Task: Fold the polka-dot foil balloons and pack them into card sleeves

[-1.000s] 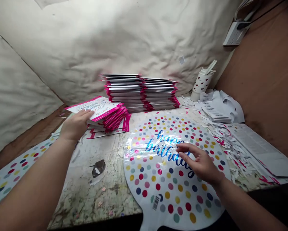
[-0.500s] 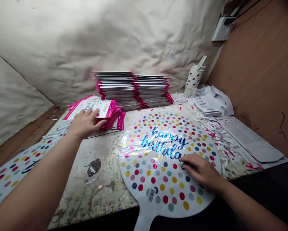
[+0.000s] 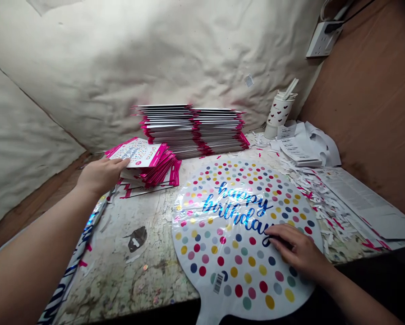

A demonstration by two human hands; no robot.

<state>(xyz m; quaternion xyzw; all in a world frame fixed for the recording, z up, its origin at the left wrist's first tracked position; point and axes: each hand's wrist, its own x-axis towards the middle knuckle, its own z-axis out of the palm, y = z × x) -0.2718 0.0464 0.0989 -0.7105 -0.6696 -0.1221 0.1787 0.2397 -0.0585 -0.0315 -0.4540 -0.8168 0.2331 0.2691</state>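
Observation:
My left hand [image 3: 103,174] is at the lower left corner of the top printed packet [image 3: 138,152], fingers together along its edge and thumb hidden. That packet, white with pink ends, lies on a small untidy pile of similar packets [image 3: 160,174]. My right hand [image 3: 299,250] rests on a flat, round foil balloon [image 3: 232,253] with coloured dots and blue "happy birthday" lettering. Its thumb and forefinger are a little apart beside the last letter. The balloon's tail hangs past the table's front edge. At the left, my forearm partly covers another printed foil sheet [image 3: 74,266].
Two tall stacks of packets [image 3: 192,131] stand against the papered wall. Farther right are a heart-patterned cup [image 3: 280,110], a roll of labels [image 3: 299,151], paper scraps [image 3: 324,216] and a flattened card sheet [image 3: 368,203]. A power strip [image 3: 324,39] hangs on the wall.
My left hand has slid from the top of the small packet pile to its left corner. The dotted foil at the left now shows as a narrow strip. My right hand stays on the balloon.

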